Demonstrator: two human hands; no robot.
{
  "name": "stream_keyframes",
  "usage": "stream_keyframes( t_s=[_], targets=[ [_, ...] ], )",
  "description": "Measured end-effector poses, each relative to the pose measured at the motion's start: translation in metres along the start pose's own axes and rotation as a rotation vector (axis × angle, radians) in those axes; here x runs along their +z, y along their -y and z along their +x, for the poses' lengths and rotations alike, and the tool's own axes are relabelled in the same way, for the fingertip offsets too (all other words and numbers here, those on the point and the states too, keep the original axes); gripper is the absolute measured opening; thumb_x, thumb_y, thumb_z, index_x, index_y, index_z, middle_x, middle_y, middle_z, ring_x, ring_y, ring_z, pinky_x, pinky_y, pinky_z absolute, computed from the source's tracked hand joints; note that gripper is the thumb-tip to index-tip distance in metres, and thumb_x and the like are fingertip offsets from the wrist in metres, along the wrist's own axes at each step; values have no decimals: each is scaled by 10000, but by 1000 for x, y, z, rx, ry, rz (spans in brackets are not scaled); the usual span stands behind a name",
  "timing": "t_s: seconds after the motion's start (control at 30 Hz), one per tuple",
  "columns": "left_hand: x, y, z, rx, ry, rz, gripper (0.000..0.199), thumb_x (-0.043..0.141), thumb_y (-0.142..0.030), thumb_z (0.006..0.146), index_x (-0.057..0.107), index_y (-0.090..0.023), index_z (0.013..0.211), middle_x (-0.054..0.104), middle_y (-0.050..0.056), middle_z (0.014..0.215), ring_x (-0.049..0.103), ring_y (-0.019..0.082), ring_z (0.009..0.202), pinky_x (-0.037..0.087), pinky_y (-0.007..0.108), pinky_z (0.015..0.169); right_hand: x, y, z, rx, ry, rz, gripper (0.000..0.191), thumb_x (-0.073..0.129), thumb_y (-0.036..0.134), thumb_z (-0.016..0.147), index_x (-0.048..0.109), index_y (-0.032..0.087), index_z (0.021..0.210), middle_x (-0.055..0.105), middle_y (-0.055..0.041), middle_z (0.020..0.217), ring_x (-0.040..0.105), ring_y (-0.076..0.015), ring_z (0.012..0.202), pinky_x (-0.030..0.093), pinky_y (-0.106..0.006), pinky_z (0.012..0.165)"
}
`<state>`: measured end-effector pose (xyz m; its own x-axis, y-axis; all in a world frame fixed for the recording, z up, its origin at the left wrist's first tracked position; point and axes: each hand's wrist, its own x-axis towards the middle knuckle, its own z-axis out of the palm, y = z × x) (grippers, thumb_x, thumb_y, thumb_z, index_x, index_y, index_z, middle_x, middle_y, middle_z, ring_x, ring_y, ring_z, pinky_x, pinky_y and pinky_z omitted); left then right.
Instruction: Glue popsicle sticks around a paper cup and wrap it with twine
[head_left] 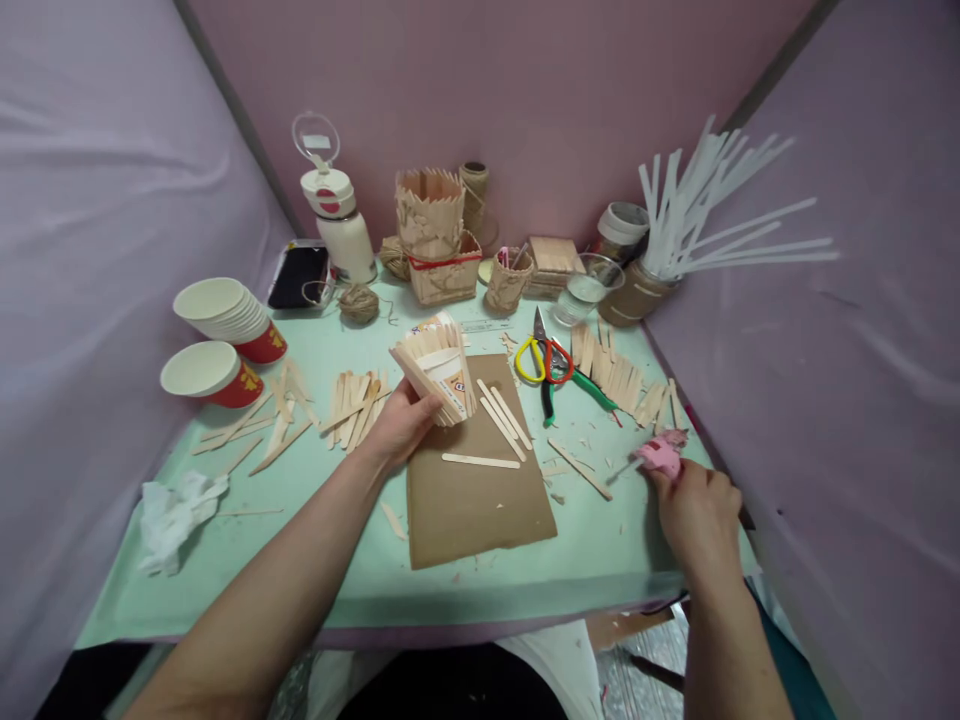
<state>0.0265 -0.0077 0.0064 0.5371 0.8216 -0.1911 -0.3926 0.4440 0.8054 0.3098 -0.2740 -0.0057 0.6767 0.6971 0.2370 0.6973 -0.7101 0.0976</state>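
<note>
My left hand [405, 428] grips a paper cup [442, 370] with wooden craft sticks lined along its side, tilted above a cardboard sheet [480, 510]. Several loose craft sticks [502, 420] lie on the cardboard. At the right table edge, my right hand [697, 505] is closed around a pink glue gun [660, 455], partly hidden by the fingers. A thin translucent piece shows at its left side. Near it, a single craft stick [580, 468] lies on the table.
Scissors [551, 360] and green-handled pliers [592, 388] lie beyond the cardboard. Paper cups [217, 375] stand at left, near a crumpled tissue [176, 520]. Twine [358, 303], a bottle [345, 240], stick-covered containers [444, 278], a clear water cup [581, 297] and glue sticks [682, 215] line the back.
</note>
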Motion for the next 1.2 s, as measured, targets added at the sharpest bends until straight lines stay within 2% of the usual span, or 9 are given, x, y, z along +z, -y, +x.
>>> stream_keyframes(
  t_s=[0.13, 0.2, 0.33, 0.47, 0.73, 0.87, 0.93, 1.03, 1.2],
  targets=[
    [-2, 1, 1, -11, -16, 17, 789, 994, -428, 410, 636, -186, 1070, 768, 89, 1062, 712, 318, 1086, 501, 518, 1061, -12, 13, -10, 80, -63, 10, 423, 570, 374, 926, 659, 63, 1200, 618, -276, 1135, 572, -374, 916, 391, -413, 696],
    [-2, 1, 2, -13, -2, 35, 786, 990, -435, 418, 631, -183, 1071, 770, 85, 1051, 722, 311, 1055, 515, 508, 1041, -24, 27, -13, -14, -82, 121, 359, 560, 366, 938, 675, 104, 1154, 643, -233, 1113, 584, -351, 927, 408, -410, 722],
    [-1, 1, 0, -11, 29, 67, 819, 983, -443, 439, 620, -184, 1126, 765, 101, 1085, 717, 320, 1063, 521, 512, 1027, -36, 60, -15, -303, 147, 350, 210, 499, 253, 972, 691, 181, 928, 680, -111, 884, 605, -270, 856, 424, -365, 758],
    [2, -1, -2, -26, 39, 67, 893, 983, -454, 424, 612, -181, 1189, 748, 127, 1148, 694, 347, 1124, 496, 538, 1055, -34, 79, -14, -297, 276, 312, 237, 469, 158, 971, 665, 176, 837, 673, -93, 848, 610, -260, 831, 404, -354, 739],
    [5, 1, -3, -31, 60, 85, 926, 970, -472, 436, 609, -180, 1236, 729, 148, 1205, 654, 380, 1199, 451, 575, 1094, -23, 77, -13, -313, 192, 263, 231, 455, 107, 927, 633, 168, 794, 658, -106, 797, 602, -272, 784, 397, -364, 715],
    [4, 5, -3, -27, 92, 75, 908, 969, -479, 446, 611, -178, 1225, 726, 158, 1208, 661, 376, 1181, 459, 562, 1082, -42, 82, -7, -308, 76, 512, 166, 483, 182, 936, 606, 181, 824, 648, -85, 779, 604, -255, 770, 417, -351, 709],
    [2, 7, -2, -19, 100, 91, 910, 966, -476, 460, 603, -170, 1236, 709, 172, 1239, 649, 380, 1196, 461, 557, 1075, -62, 96, -1, -305, 48, 728, 131, 510, 246, 958, 608, 192, 890, 663, -64, 835, 617, -224, 783, 431, -322, 705],
    [0, 9, -3, -14, 93, 143, 872, 960, -445, 489, 595, -161, 1229, 690, 178, 1272, 638, 380, 1208, 465, 547, 1064, -87, 133, 8, -326, 79, 1017, 132, 513, 269, 981, 612, 215, 914, 676, -34, 879, 626, -186, 802, 445, -282, 699],
    [2, 6, -7, 19, 58, 241, 812, 956, -388, 506, 585, -174, 1196, 701, 148, 1246, 646, 361, 1182, 481, 509, 1041, -87, 196, 15, -359, 87, 1267, 119, 527, 225, 969, 629, 218, 909, 679, -13, 873, 620, -167, 802, 463, -271, 721]
  ],
)
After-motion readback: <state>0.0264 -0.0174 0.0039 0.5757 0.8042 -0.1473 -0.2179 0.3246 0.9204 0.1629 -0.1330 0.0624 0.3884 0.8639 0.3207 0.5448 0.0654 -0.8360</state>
